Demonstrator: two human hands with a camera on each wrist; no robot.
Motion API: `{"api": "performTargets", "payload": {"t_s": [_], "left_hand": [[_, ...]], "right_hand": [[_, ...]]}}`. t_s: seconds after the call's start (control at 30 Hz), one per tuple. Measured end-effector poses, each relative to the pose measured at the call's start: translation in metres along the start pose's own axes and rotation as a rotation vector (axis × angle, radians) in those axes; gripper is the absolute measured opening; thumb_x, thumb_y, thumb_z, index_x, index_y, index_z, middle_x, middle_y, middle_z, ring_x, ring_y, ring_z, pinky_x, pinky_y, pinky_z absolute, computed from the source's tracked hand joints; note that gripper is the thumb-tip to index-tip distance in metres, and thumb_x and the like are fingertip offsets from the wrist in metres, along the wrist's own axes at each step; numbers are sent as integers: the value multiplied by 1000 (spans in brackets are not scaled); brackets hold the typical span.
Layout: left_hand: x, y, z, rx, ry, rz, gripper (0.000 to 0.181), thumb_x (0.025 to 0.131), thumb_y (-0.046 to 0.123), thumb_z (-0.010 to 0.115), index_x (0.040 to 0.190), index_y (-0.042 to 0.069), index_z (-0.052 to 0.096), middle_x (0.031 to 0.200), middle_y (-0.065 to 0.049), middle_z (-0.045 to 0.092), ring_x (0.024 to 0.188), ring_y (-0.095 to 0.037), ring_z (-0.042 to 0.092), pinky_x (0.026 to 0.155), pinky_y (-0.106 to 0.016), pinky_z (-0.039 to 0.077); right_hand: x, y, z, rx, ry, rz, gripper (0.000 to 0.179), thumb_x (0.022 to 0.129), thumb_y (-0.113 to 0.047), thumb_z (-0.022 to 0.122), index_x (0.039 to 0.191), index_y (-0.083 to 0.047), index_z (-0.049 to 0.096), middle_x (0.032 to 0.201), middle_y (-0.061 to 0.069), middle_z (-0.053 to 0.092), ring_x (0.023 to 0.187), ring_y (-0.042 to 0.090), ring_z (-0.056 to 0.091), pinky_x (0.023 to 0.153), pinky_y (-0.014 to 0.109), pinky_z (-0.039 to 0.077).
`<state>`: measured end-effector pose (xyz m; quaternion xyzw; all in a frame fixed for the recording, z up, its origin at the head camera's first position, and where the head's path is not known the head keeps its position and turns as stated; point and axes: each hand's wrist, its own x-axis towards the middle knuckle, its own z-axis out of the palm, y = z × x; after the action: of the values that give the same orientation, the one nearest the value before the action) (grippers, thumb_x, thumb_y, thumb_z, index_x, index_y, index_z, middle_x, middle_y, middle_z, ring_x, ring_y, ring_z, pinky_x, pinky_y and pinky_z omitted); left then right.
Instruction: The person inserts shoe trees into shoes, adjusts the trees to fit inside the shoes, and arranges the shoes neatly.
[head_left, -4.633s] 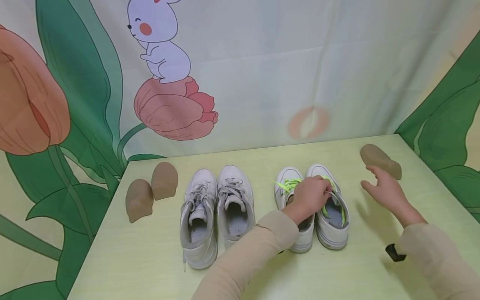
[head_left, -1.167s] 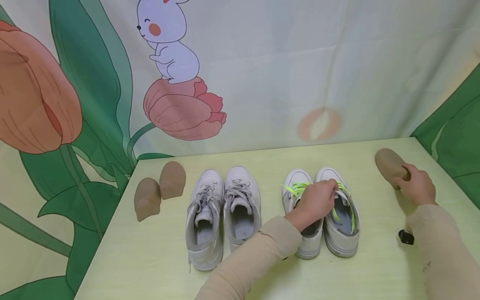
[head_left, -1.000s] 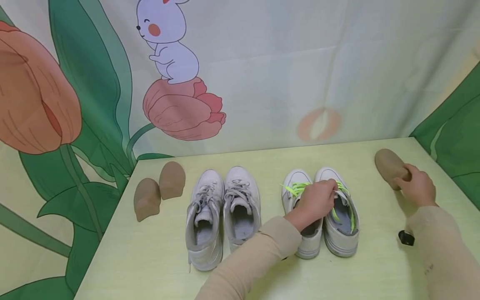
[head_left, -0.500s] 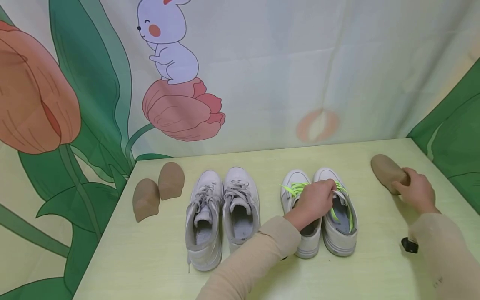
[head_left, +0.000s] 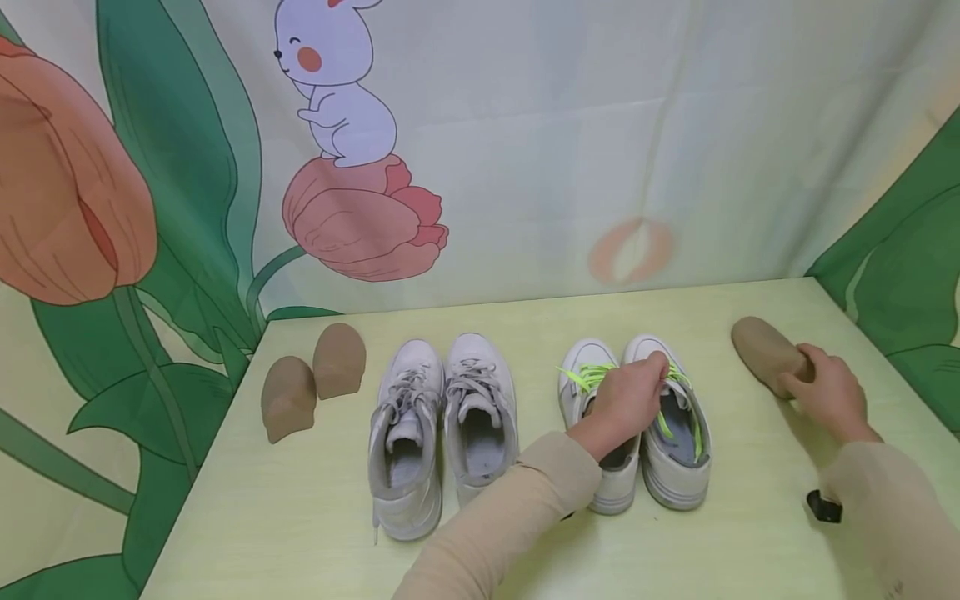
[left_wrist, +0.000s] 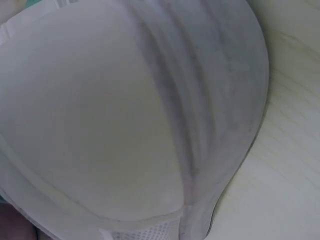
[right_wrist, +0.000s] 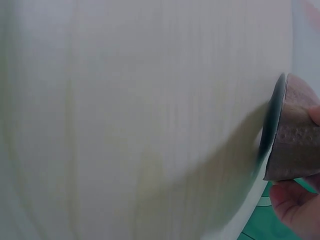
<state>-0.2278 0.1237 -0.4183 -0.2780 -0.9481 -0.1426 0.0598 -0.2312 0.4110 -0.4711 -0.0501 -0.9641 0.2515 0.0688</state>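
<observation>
In the head view, my left hand (head_left: 626, 396) pinches the tongue of the right-hand white sneaker (head_left: 678, 479) in a pair with lime-green laces (head_left: 592, 375). It covers part of the pair's left sneaker (head_left: 615, 492). Farther right, my right hand (head_left: 831, 392) grips the near end of a brown shoe shaper (head_left: 765, 354) between thumb and fingers. The right wrist view shows this shaper (right_wrist: 295, 145) tilted, its open end toward the camera, fingers (right_wrist: 297, 210) at its edge. White shoe upper (left_wrist: 90, 115) fills much of the left wrist view.
Two more brown shapers (head_left: 288, 400) lie at the table's far left. Beside them stands a second pair of white sneakers (head_left: 408, 500) with grey laces. A printed cloth (head_left: 525, 167) hangs behind the table (head_left: 300, 525). A black piece (head_left: 823, 506) shows at my right sleeve.
My right hand, open beside the shaper 4.6 seconds ago, has taken hold of it. Over the last second it has brought the shaper slightly left and nearer. The left hand stays at the sneaker.
</observation>
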Motion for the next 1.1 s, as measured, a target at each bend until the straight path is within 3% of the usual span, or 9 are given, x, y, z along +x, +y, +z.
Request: {"api": "performTargets", "payload": {"t_s": [0.17, 0.43, 0.6, 0.8, 1.1], "left_hand": [[0, -1, 2, 8, 7, 25, 9, 84, 14, 54, 83, 22, 52, 72, 11, 53, 59, -4, 46, 49, -16, 32], [0, -1, 4, 17, -9, 45, 27, 80, 9, 57, 93, 31, 67, 91, 17, 64, 80, 1, 58, 60, -14, 42], [0, -1, 4, -1, -6, 50, 23, 85, 16, 54, 97, 31, 67, 96, 17, 65, 87, 1, 59, 64, -14, 44], [-1, -1, 3, -32, -3, 55, 20, 84, 26, 53, 99, 29, 66, 96, 16, 64, 75, 2, 55, 56, -12, 39], [-4, 4, 9, 99, 13, -8, 25, 81, 49, 55, 97, 32, 61, 95, 17, 59, 72, -1, 56, 50, -18, 39]], "right_hand": [[-5, -4, 1, -7, 4, 9, 59, 88, -31, 48, 130, 7, 31, 108, 34, 41, 95, 48, 41, 74, 56, 34], [-14, -10, 3, -26, -6, 18, 60, 88, -31, 49, 131, 6, 30, 112, 35, 40, 99, 49, 40, 74, 58, 34], [-19, -13, 5, -40, -17, 38, 61, 87, -33, 49, 131, 5, 30, 113, 34, 40, 99, 49, 40, 73, 58, 35], [-26, -16, 6, -44, -22, 55, 63, 86, -34, 50, 132, 4, 30, 114, 34, 40, 100, 49, 41, 73, 58, 35], [-34, -22, 8, -46, -14, 68, 65, 85, -37, 51, 129, 5, 32, 114, 34, 39, 99, 50, 41, 72, 58, 35]]}}
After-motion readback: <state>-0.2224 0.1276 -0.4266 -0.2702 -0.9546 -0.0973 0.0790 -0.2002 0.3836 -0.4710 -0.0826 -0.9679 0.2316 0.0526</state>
